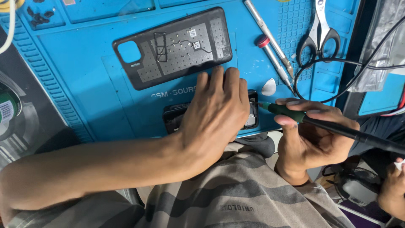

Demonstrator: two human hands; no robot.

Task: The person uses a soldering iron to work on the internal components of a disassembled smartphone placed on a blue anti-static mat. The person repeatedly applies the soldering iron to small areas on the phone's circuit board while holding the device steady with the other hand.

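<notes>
Left hand (215,114): lies palm-down, fingers spread flat, pressing on a dark phone body (252,110) at the near edge of the mat — covering it, not clasped round it.
Right hand (310,135): closed around a soldering iron (312,120) with a green grip and a black cord end; its tip points left and meets the phone's right end.
Phone body: mostly hidden under the left hand; only its left end and its right end with open inner parts show.
Mat trays: the blue repair mat (84,93) has shallow moulded pockets along its far edge; the far-left pocket (40,12) holds small dark bits, too small to tell apart.
On the mat: a black phone back cover (173,48), inner side up, lies just beyond the left hand; two slim metal tools (270,42), a grey triangular pick (268,88) and scissors (319,31) lie to the right, with a black cable (337,63) looping past them.
Edges: the phone sits right at the mat's near edge, above a striped shirt (236,194); bare mat lies open to the left of the phone.
Surroundings: another person's hand (392,190) shows at the lower right corner.
</notes>
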